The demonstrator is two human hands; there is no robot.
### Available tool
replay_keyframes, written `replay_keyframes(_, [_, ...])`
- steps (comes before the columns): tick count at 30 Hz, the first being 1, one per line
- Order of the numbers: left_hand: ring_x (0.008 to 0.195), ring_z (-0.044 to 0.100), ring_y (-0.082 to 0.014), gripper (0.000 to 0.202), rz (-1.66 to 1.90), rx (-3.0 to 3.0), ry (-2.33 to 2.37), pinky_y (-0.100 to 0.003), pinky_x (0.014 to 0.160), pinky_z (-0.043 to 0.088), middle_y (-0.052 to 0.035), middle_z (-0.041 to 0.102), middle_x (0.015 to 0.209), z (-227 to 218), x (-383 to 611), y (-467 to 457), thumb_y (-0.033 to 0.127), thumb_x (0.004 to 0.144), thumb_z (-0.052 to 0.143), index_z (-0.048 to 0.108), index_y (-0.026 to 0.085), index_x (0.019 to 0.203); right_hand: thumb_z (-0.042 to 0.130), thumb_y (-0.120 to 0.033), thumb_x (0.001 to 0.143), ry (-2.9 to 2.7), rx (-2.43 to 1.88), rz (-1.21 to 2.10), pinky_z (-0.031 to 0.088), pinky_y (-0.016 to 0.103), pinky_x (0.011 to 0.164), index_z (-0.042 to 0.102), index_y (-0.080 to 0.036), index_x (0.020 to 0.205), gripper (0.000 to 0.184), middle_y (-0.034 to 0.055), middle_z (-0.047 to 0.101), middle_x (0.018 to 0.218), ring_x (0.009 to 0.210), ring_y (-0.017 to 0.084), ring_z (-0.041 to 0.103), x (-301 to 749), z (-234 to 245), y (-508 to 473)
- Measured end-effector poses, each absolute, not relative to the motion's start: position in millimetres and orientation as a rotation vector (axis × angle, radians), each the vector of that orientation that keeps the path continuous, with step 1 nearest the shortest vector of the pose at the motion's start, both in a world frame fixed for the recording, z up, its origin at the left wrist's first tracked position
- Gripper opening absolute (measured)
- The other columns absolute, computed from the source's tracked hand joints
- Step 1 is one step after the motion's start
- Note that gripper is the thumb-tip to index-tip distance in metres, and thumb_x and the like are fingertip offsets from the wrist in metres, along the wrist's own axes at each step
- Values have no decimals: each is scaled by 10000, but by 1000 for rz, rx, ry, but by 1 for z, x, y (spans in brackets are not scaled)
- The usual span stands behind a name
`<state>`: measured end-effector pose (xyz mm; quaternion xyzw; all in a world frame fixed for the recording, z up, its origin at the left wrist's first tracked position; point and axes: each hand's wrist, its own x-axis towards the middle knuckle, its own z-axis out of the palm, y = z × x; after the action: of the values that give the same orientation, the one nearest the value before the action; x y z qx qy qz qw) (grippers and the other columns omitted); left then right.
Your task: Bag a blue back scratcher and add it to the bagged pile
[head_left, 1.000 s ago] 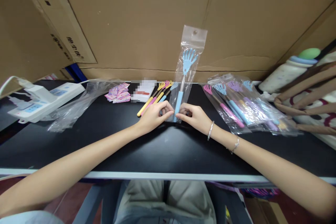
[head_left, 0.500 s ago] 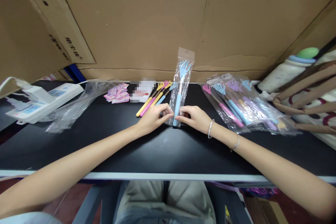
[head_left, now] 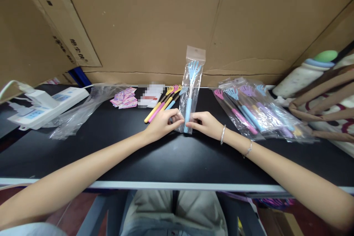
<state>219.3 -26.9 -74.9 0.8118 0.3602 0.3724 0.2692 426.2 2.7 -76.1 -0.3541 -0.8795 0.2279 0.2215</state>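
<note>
A light blue back scratcher [head_left: 188,108] stands nearly upright inside a clear plastic bag [head_left: 196,53] at the middle of the table. My left hand [head_left: 165,122] pinches the bag's left edge near the bottom, thumb against fingers. On the other side, my right hand [head_left: 206,123] has its thumb and fingers closed on the bag's right edge, beside the blue handle. Just behind my left hand lie several unbagged back scratchers [head_left: 158,107] in yellow, pink and blue. To the right, several bagged back scratchers [head_left: 246,110] lie overlapping.
Small pink printed cards [head_left: 124,98] and a white packet [head_left: 151,96] lie at the back. On the left are loose clear bags [head_left: 74,114] and a power strip [head_left: 49,107] with plugs. A white bottle [head_left: 301,75] and a brown-handled bag [head_left: 318,108] stand at the right.
The bag and back scratcher stand slightly more upright. Both hands keep their pinch on the bag's edges and have hardly moved.
</note>
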Motion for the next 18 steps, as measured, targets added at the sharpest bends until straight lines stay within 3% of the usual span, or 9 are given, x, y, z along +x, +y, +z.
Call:
replay_keyframes(8, [607,523,-99,224,956,2103,974,-203,564,395,-6,577,674,-74,219,-24,346,859,565,576,129,805,558,-403,849,-2391,-900,659,313,220,542,537,-169,653,306,-28,495,573,532,97,402,425,-76,1])
replay_keyframes(18, [621,531,-105,249,926,2090,973,-211,578,394,-7,585,684,-76,218,-22,376,863,558,569,136,798,564,-380,861,-2410,-905,656,325,220,548,595,-165,709,265,-19,556,588,529,97,435,425,-75,0])
